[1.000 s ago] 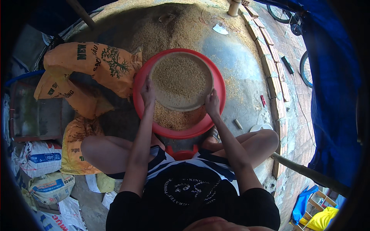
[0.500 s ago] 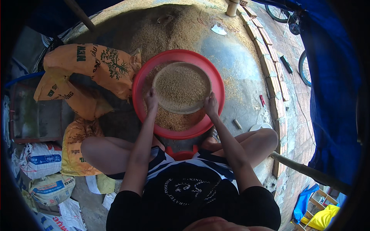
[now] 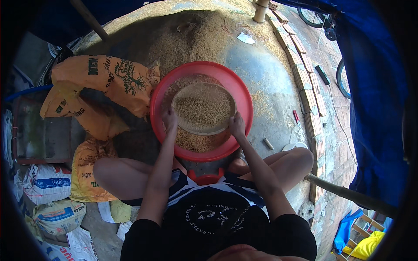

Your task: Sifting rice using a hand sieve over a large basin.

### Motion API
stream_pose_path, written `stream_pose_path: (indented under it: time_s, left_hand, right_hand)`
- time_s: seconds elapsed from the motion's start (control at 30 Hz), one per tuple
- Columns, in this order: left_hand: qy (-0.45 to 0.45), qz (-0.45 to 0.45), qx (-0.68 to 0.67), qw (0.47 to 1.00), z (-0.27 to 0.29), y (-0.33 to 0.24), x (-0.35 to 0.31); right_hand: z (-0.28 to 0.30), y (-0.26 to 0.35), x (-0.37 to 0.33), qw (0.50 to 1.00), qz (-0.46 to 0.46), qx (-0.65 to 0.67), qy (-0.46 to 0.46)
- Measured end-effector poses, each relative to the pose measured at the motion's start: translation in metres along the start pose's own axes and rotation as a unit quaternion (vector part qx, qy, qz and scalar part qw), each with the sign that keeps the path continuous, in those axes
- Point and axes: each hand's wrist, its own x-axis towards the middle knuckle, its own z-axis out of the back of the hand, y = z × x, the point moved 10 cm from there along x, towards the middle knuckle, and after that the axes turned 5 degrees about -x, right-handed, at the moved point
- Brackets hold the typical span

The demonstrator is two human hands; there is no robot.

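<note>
A round sieve (image 3: 203, 108) with a pale rim holds a layer of tan grain, probably unhusked rice. My left hand (image 3: 170, 119) grips its left edge, and my right hand (image 3: 237, 125) grips the right edge; both are closed on the rim. Beneath the sieve sits a wide red basin (image 3: 245, 93), with more grain lying on its bottom. The sieve is held over the basin's middle and looks slightly blurred. Whether it touches the grain below cannot be made out.
Orange sacks (image 3: 102, 78) lie left of the basin, with white sacks (image 3: 47, 182) nearer. Beyond it spreads a grain heap (image 3: 191, 41). A row of bricks (image 3: 307, 93) borders the floor at right. A bamboo pole (image 3: 348, 193) and a blue tarp (image 3: 374, 108) stand farther right.
The sieve has shifted slightly left and nearer to me, held in both hands. The grain in it has shifted, leaving its far part barer. The whole view has tilted a little.
</note>
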Motion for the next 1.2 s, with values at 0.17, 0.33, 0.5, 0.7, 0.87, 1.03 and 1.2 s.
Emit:
stream_pose_path:
  time_s: [0.17, 0.33, 0.5, 0.7, 0.87, 1.03, 1.2]
  left_hand:
    - [0.032, 0.066, 0.015, 0.997, 0.005, -0.033, -0.004]
    - [-0.043, -0.106, -0.190, 0.975, 0.029, -0.135, 0.002]
    - [0.019, -0.035, -0.047, 0.998, 0.013, -0.081, 0.012]
    - [0.042, 0.016, 0.082, 0.996, 0.006, -0.032, -0.009]
    - [-0.016, -0.107, -0.055, 0.993, 0.020, -0.132, -0.015]
    - [-0.038, -0.113, -0.021, 0.993, 0.011, -0.107, -0.015]
    - [0.035, 0.014, 0.114, 0.993, -0.008, 0.022, -0.040]
  right_hand:
    - [0.028, 0.028, -0.001, 0.996, 0.059, 0.047, -0.055]
    - [0.076, 0.064, 0.005, 0.976, 0.045, 0.195, -0.090]
    - [0.027, 0.037, 0.023, 0.992, 0.070, 0.095, -0.038]
    - [-0.012, -0.006, 0.013, 0.999, 0.036, 0.020, 0.030]
    - [0.064, 0.044, 0.011, 0.988, 0.060, 0.087, -0.110]
    - [0.053, 0.029, 0.019, 0.990, 0.023, 0.128, -0.047]
    - [0.013, -0.006, 0.007, 0.996, -0.032, -0.019, 0.078]
